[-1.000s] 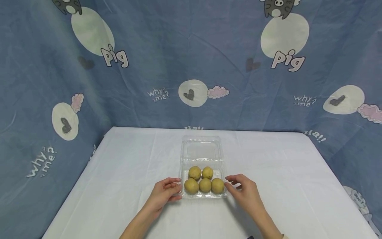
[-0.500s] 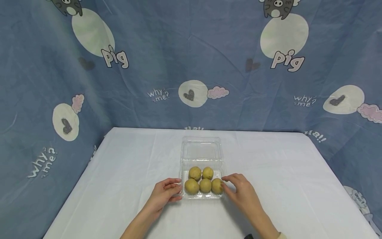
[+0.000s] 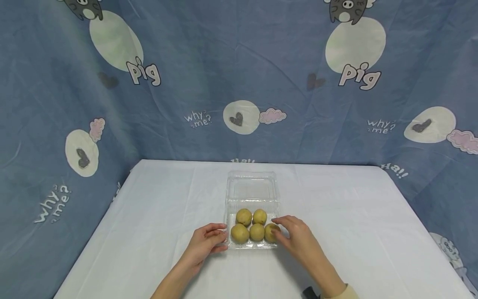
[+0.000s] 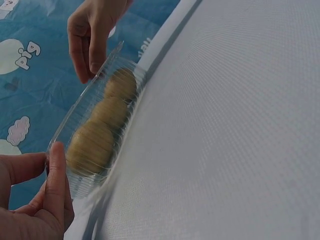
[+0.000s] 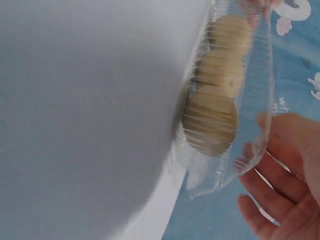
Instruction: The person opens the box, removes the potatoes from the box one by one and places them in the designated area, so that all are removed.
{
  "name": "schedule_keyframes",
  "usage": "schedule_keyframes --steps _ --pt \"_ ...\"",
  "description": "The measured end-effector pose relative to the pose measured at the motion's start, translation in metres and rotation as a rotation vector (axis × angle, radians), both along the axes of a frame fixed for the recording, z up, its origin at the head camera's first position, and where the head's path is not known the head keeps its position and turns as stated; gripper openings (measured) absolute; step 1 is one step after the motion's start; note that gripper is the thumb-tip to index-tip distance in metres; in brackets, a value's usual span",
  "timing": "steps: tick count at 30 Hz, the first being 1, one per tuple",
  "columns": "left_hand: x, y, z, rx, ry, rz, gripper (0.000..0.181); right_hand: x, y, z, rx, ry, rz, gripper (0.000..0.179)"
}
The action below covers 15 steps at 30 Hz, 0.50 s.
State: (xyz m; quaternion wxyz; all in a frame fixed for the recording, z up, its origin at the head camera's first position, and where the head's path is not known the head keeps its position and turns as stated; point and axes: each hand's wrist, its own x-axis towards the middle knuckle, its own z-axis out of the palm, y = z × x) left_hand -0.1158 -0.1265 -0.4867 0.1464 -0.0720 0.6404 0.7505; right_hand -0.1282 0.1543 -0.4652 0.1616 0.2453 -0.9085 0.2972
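Note:
A clear plastic clamshell box [image 3: 254, 203] lies on the table with its lid folded back. In it sit several round yellow-brown fruits [image 3: 240, 233], two behind and three along the front. My left hand [image 3: 203, 245] pinches the box's left edge; in the left wrist view its fingers [image 4: 56, 170] meet at the rim. My right hand [image 3: 300, 238] is at the front right fruit [image 3: 269, 232], thumb and fingers apart and loosely bent. In the right wrist view the thumb [image 5: 280, 122] reaches across the rim. Whether it touches the fruit I cannot tell.
A white cloth covers the table [image 3: 354, 207]. Behind and beside it hangs a blue printed curtain [image 3: 239, 62]. A black strap [image 3: 310, 292] and a pale sleeve show at the right wrist.
My right hand has moved left from beside the box to over its right edge, and its fingertips now partly cover the front right fruit. The left hand and box have stayed put.

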Motion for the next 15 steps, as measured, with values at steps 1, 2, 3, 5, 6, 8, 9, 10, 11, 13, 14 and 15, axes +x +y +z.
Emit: schedule_keyframes --steps 1,2,3,5,6,8,9,10,11,13,14,15 --pt "-0.0001 0.0002 0.0001 -0.001 -0.001 0.001 0.039 -0.0004 -0.0009 0.0010 0.014 -0.016 0.017 0.027" --pt "-0.0003 0.0004 0.0002 -0.001 -0.003 0.002 0.039 -0.0007 -0.0017 0.0017 0.030 -0.032 0.031 0.029" --pt "-0.0002 0.0003 -0.0001 -0.001 -0.001 0.002 0.039 -0.0009 -0.0026 0.0025 0.049 -0.048 0.044 0.030" --pt "-0.0003 0.0000 -0.0011 -0.001 0.001 0.000 0.040 -0.0014 -0.0044 0.0039 0.087 -0.071 0.063 0.031" --pt "-0.0003 0.0000 -0.0014 0.000 0.001 0.000 0.039 -0.0017 -0.0052 0.0043 0.103 -0.075 0.068 0.032" --pt "-0.0003 0.0000 -0.0019 0.000 0.002 0.000 0.039 -0.0019 -0.0064 0.0060 0.137 -0.078 0.075 0.032" --pt "-0.0003 0.0000 -0.0018 0.000 0.002 0.000 0.040 -0.0021 -0.0070 0.0068 0.150 -0.078 0.078 0.033" --pt "-0.0004 0.0001 -0.0018 0.000 0.002 0.000 0.040 -0.0026 -0.0076 0.0073 0.163 -0.079 0.079 0.034" --pt "-0.0004 0.0002 -0.0014 0.001 0.001 0.001 0.040 -0.0029 -0.0080 0.0079 0.176 -0.082 0.079 0.034" --pt "-0.0004 0.0002 -0.0012 0.001 0.002 0.002 0.040 -0.0036 -0.0087 0.0092 0.193 -0.096 0.075 0.036" --pt "-0.0003 0.0000 -0.0013 0.001 0.004 0.001 0.040 -0.0042 -0.0092 0.0096 0.197 -0.106 0.073 0.037" --pt "-0.0002 0.0000 -0.0012 0.001 0.005 0.001 0.040 -0.0048 -0.0097 0.0098 0.201 -0.115 0.072 0.037"
